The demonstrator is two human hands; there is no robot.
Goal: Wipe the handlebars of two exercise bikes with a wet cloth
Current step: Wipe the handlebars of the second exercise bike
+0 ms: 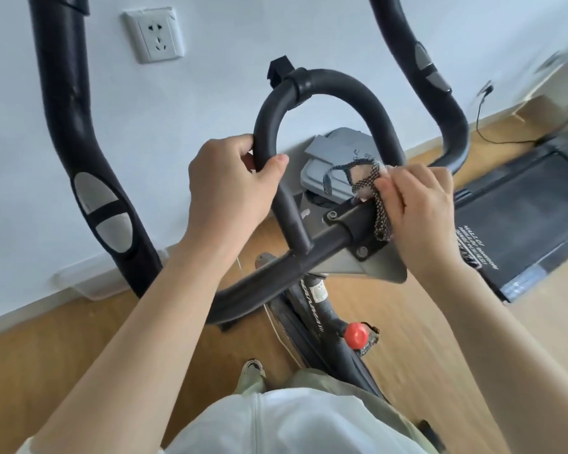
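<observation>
The exercise bike's black handlebar [338, 90] forms a loop in the middle of the head view, with long outer bars rising at left [63, 103] and right [440, 90]. My left hand [230, 188] grips the left side of the loop, thumb curled around it. My right hand [420, 204] holds a cloth [379, 208] with a black-and-white woven edge against the loop's right base, beside the mounting plate [351, 231]. Most of the cloth is hidden under my fingers.
A red knob [356, 334] sits on the bike frame below the bars. A grey box [335, 158] lies on the wooden floor by the white wall. A treadmill [522, 224] stands at right, and a wall socket [154, 34] is at upper left.
</observation>
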